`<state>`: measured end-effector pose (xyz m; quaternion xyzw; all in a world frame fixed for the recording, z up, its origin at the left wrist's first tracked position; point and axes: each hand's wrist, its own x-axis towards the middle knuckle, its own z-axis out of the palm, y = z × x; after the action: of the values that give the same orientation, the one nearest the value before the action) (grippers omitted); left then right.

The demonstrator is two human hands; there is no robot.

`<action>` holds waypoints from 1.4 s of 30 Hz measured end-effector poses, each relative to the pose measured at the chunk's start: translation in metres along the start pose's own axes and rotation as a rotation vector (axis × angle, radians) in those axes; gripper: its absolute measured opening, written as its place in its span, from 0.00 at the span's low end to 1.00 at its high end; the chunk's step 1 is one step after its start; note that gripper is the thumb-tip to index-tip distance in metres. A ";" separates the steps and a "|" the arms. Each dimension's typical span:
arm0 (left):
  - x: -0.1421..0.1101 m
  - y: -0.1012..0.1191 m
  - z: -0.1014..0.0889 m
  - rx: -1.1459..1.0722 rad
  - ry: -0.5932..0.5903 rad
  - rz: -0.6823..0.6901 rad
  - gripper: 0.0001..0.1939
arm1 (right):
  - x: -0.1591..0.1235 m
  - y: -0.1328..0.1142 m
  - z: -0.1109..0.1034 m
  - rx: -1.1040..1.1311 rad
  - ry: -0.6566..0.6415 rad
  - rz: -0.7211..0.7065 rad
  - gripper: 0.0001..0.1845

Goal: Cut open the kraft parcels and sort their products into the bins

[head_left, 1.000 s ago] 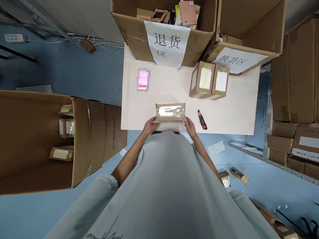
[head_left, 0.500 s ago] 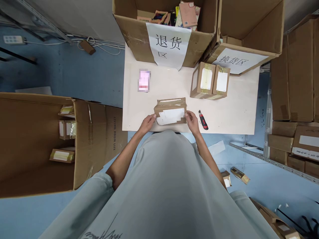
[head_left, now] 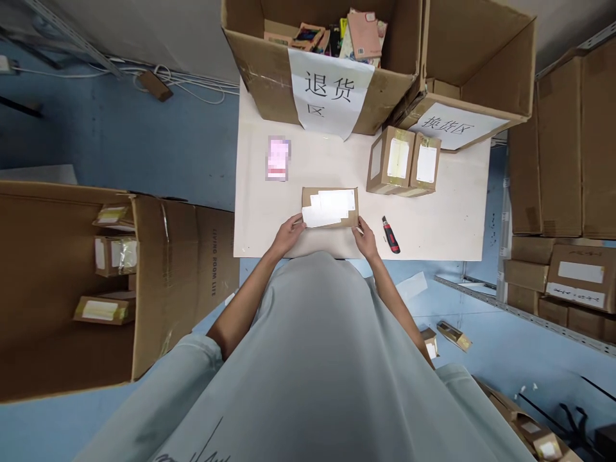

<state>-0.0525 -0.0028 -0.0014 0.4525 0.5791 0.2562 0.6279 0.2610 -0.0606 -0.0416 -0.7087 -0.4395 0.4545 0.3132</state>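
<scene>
Now round it goes — the parcel [head_left: 330,208] has rolled over! A second ago its shiny taped face was up; half a second ago it was tipped, two sides showing; now the white labels [head_left: 321,216] lie face up, overlapping and ragged-edged. That looks like turning it to see another side, with no opening visible on this face.

Both hands grip it at the near corners, left hand [head_left: 287,235] on one end, right hand [head_left: 364,239] on the other, fingers curled in. It's at the near middle of the bench [head_left: 269,221]; whether it rests there or is held just clear, I can't tell. Neither hand touches the cutter [head_left: 391,236], just right of the parcel.

To the writing! Across the back, the left carton [head_left: 262,83] carries a sign [head_left: 330,93] reading 退货区, "returns area"; the right carton's [head_left: 495,61] sheet [head_left: 450,125] says 换货区, "exchange area". Over on the left, a big box [head_left: 168,282] wears LIVING ROOM LIFE, running sideways. The parcel's own print is too small to read — and the pink item [head_left: 278,158] is pixelated beyond reading.
</scene>
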 end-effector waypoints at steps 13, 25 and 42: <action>-0.031 0.062 0.034 0.207 -0.403 0.354 0.30 | 0.006 0.020 -0.036 -0.207 0.185 0.029 0.46; -0.026 0.071 0.024 0.541 -0.541 0.404 0.38 | 0.002 0.007 -0.028 -0.248 0.195 0.223 0.47; -0.023 -0.046 -0.051 0.517 -0.217 0.227 0.39 | -0.075 -0.103 0.054 -0.358 0.124 -0.155 0.37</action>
<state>-0.1147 -0.0293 -0.0258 0.6839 0.5001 0.1191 0.5177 0.1618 -0.0836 0.0518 -0.7438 -0.5463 0.2991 0.2426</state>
